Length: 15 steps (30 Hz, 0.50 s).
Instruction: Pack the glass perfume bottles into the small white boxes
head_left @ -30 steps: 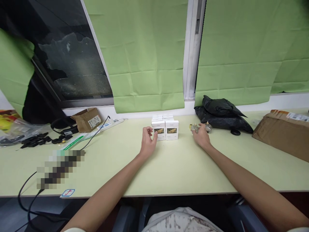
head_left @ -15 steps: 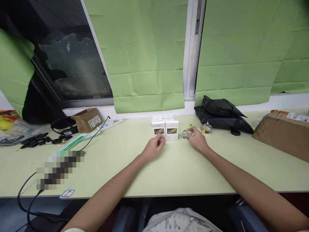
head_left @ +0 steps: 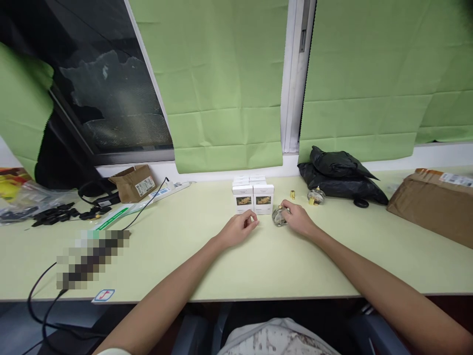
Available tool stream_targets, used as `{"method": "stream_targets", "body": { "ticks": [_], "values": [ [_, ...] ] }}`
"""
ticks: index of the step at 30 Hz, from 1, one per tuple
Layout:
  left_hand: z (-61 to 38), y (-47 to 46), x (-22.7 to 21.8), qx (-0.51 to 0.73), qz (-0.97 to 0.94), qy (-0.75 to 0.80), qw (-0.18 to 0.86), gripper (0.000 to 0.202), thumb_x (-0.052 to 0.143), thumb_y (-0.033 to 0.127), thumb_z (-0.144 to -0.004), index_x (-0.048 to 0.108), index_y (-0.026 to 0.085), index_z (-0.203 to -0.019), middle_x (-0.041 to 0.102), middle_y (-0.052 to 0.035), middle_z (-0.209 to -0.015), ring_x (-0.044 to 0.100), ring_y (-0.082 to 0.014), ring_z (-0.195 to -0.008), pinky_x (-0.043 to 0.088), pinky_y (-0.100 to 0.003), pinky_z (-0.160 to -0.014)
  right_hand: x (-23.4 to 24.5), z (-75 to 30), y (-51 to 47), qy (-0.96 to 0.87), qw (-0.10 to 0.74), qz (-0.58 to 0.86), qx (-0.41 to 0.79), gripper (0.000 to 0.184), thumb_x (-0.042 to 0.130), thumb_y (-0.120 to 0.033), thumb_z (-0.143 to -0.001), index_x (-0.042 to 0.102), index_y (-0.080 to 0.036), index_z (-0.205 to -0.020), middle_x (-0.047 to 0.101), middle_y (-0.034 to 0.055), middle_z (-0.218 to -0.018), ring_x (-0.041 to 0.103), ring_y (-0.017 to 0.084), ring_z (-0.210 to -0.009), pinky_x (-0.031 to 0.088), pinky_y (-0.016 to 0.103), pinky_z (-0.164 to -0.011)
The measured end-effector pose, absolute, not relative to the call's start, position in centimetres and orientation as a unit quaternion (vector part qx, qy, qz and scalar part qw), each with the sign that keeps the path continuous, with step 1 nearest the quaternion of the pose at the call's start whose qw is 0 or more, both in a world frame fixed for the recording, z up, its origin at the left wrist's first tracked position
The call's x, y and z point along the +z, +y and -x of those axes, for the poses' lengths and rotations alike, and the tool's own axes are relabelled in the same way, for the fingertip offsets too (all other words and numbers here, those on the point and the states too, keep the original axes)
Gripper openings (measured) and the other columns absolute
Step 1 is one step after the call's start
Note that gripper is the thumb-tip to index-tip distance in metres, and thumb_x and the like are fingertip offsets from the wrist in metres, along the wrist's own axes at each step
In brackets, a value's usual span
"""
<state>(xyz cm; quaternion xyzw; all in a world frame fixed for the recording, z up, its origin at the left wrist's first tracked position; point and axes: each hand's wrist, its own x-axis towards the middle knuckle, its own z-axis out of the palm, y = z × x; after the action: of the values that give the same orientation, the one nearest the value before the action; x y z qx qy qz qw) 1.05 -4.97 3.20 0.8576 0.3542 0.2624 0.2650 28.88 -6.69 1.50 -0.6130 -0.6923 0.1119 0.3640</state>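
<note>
My right hand (head_left: pixel 298 221) grips a small round clear glass bottle (head_left: pixel 279 217) on the pale green table (head_left: pixel 258 261), just in front of the white boxes (head_left: pixel 253 198). My left hand (head_left: pixel 238 229) rests on the table with its fingers curled loosely, a little left of the bottle and below the front left box; nothing shows in it. A small gold cap (head_left: pixel 292 194) stands alone behind the bottle. A second glass bottle with a gold cap (head_left: pixel 316 196) sits further right, by the black bag.
A black plastic bag (head_left: pixel 338 175) lies at the back right, with a brown parcel (head_left: pixel 432 204) beyond it. At the left are a small cardboard box (head_left: pixel 133 183), black cables (head_left: pixel 92 199), black clips (head_left: pixel 55 215) and a blurred item (head_left: pixel 90 256). Green blinds cover the window behind.
My right hand has drawn one glass bottle leftward and nearer, from beside the black bag to the front of the boxes. A gold cap stays behind. My left hand slid down from the box and curled.
</note>
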Motion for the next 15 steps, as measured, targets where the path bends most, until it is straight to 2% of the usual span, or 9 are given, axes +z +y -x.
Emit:
{"method": "stream_targets", "body": {
  "ticks": [9,15],
  "values": [
    [-1.1,-5.4,3.1,0.250,-0.856,0.345,0.294,0.039,0.067,0.058,-0.092,0.060,0.025,-0.113,0.057,0.0054,-0.074,0.052,-0.0143,-0.067,0.039,-0.027,-0.065,1.9,-26.8,-8.2,-0.746,0.375,0.530,0.149,0.016,0.050,-0.020,-0.084,0.058,-0.025,-0.096,0.065,-0.0013,-0.083,0.053,0.018,-0.073,0.036,0.029,-0.069],
    [-1.3,-5.7,3.3,0.273,-0.871,0.327,0.246,0.049,0.076,0.062,-0.085,0.063,0.025,-0.114,0.061,-0.0010,-0.097,0.054,-0.0169,-0.081,0.043,-0.029,-0.072,1.7,-26.3,-8.8,-0.772,0.363,0.481,0.202,0.018,0.050,-0.015,-0.080,0.053,-0.025,-0.094,0.060,-0.0046,-0.082,0.051,0.016,-0.072,0.037,0.027,-0.069]
  ]
}}
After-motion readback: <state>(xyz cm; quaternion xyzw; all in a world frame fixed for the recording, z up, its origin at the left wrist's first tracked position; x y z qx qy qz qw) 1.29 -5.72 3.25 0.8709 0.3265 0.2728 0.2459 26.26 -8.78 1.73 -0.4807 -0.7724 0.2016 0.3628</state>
